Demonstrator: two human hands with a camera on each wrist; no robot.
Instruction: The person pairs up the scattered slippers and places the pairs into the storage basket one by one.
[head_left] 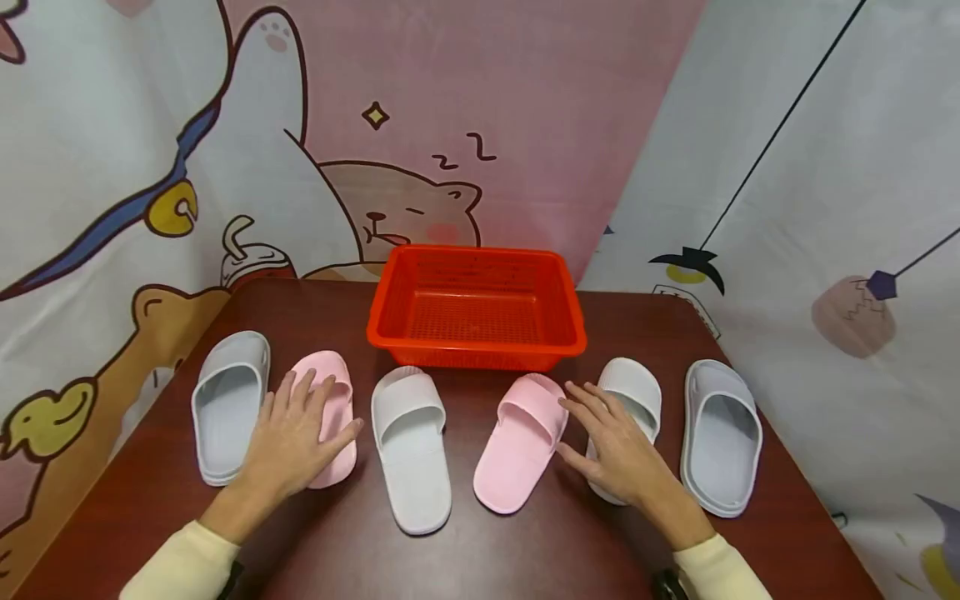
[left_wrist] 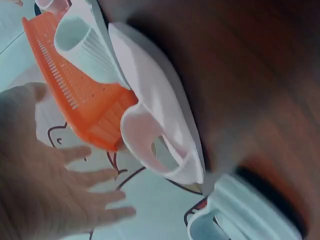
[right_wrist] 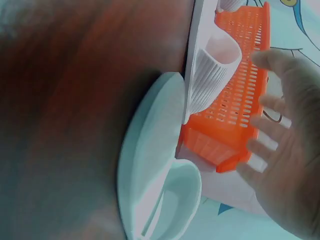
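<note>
My left hand (head_left: 288,437) hovers with spread fingers over the left pink slipper (head_left: 335,417); the left wrist view shows a gap between the hand (left_wrist: 60,180) and that slipper (left_wrist: 155,85). Over the right white slipper (head_left: 632,387) is my right hand (head_left: 618,450), fingers spread and holding nothing; in the right wrist view the hand (right_wrist: 295,135) is apart from the slipper (right_wrist: 150,135). Between the hands lie another white slipper (head_left: 416,467) and another pink slipper (head_left: 517,458), the pink one angled with its toe to the right.
An orange-red basket (head_left: 480,346) stands at the back middle of the dark brown table (head_left: 450,567). One grey slipper (head_left: 228,417) lies at the far left and another (head_left: 723,442) at the far right. Patterned cloth (head_left: 525,125) hangs behind the table and at its sides.
</note>
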